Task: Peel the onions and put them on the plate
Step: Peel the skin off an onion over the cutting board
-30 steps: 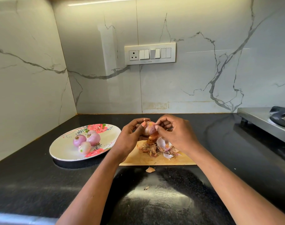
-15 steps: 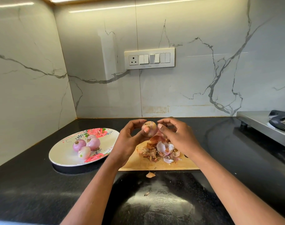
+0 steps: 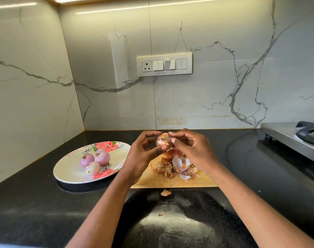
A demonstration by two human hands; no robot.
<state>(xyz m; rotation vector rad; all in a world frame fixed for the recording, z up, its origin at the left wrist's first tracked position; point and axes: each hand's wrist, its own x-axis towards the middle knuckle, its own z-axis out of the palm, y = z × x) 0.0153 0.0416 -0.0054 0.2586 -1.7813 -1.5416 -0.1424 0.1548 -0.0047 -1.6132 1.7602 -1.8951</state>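
Both hands (image 3: 170, 151) pinch round, papery-skinned onion (image 3: 162, 139) over wooden board (image 3: 170, 182)

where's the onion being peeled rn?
Head view, centre: the onion is held up between the left hand and right hand, above the peel pile on the cutting board, right of the plate.

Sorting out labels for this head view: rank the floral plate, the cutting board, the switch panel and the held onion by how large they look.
1. Cutting board and floral plate: alike, and arms hide part of the board.
2. Switch panel.
3. Held onion.
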